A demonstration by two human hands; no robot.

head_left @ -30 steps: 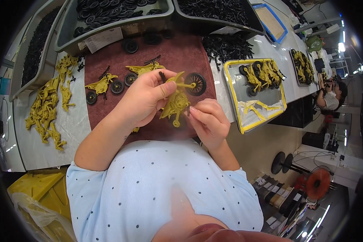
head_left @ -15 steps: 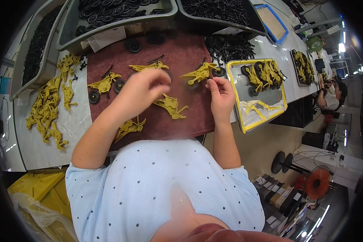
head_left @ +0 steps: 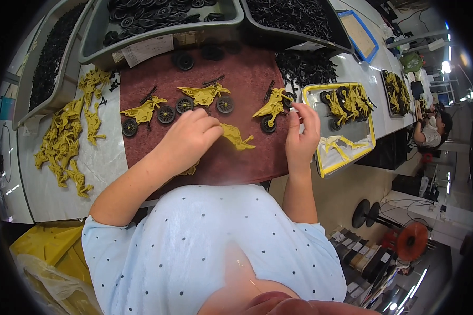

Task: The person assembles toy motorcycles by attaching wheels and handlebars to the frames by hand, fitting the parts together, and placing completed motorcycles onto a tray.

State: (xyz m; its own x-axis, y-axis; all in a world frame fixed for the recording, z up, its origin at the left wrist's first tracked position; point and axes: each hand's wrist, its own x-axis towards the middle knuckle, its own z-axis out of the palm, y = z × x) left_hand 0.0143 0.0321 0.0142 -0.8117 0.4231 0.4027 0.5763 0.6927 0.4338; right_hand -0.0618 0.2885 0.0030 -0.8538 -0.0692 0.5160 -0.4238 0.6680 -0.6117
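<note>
My left hand (head_left: pixel 193 135) has its fingers curled together at the left end of a yellow toy motorcycle body (head_left: pixel 238 138), partly hiding it. My right hand (head_left: pixel 305 130) is beside a yellow toy motorcycle (head_left: pixel 273 105) with black wheels and handlebar; thumb and forefinger are apart, with nothing visible between them. The forefinger tip is close to its front wheel, and I cannot tell if it touches. Two more motorcycles with black wheels, one in the middle (head_left: pixel 202 95) and one at left (head_left: pixel 142 111), lie on the maroon cloth (head_left: pixel 247 168). Another yellow body (head_left: pixel 191 170) is mostly under my left forearm.
Grey bins of black wheels (head_left: pixel 157 18) and small black parts (head_left: pixel 299 18) stand at the back. Yellow bodies (head_left: pixel 63 136) are heaped at left. A yellow-rimmed tray (head_left: pixel 347 168) holds finished-looking motorcycles at right. Loose black wheels (head_left: pixel 184 61) lie near the bin. A person (head_left: pixel 432 128) sits far right.
My left hand has come down to the near yellow body, its fingers closing. The right-hand motorcycle has turned and shifted, and my right thumb and forefinger have parted. The whole view has shifted slightly.
</note>
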